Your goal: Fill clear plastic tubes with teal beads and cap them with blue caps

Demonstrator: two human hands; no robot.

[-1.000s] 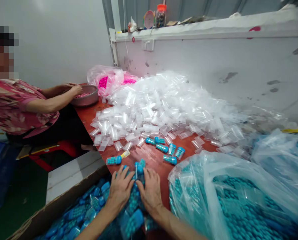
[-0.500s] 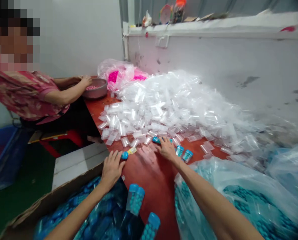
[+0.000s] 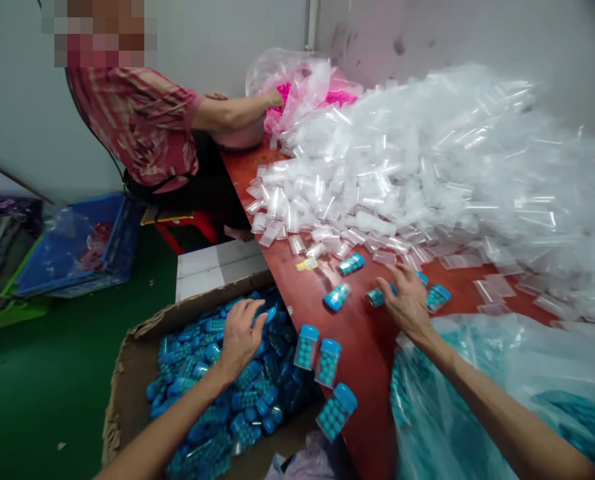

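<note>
Blue-capped bottles (image 3: 328, 365) everywhere; where do they actually lie?

Most fill the cardboard box (image 3: 132, 370), jumbled together. A few lie scattered on the red counter (image 3: 372, 407), three of them at its box-side edge; whether those overhang, I can't tell.

Why is the box so close to the counter?

My guess: with its open top just below the edge, only a short reach is needed between the two.

And the left hand (image 3: 240, 337)?

Over the box, fingers softly curved, thumb apart from them. A bit of blue shows at the fingertips, but I can't say whether it's being held or merely lies behind.

What about the right hand (image 3: 408, 300)?

Low over the counter among the loose bottles, thumb and fingers spread. Its thumb is over one bottle; whether it grips, I can't make out. Spread like that, it probably covers more than one bottle at a reach.

And that big plastic bag (image 3: 422, 400) on the right?

Teal beads (image 3: 574, 410) are in it, mouth upward, presumably so they don't spill. Beyond, clear plastic tubes (image 3: 402, 160) are heaped toward the wall (image 3: 357, 40), which seems to leave the front strip of counter for the bottles
</note>
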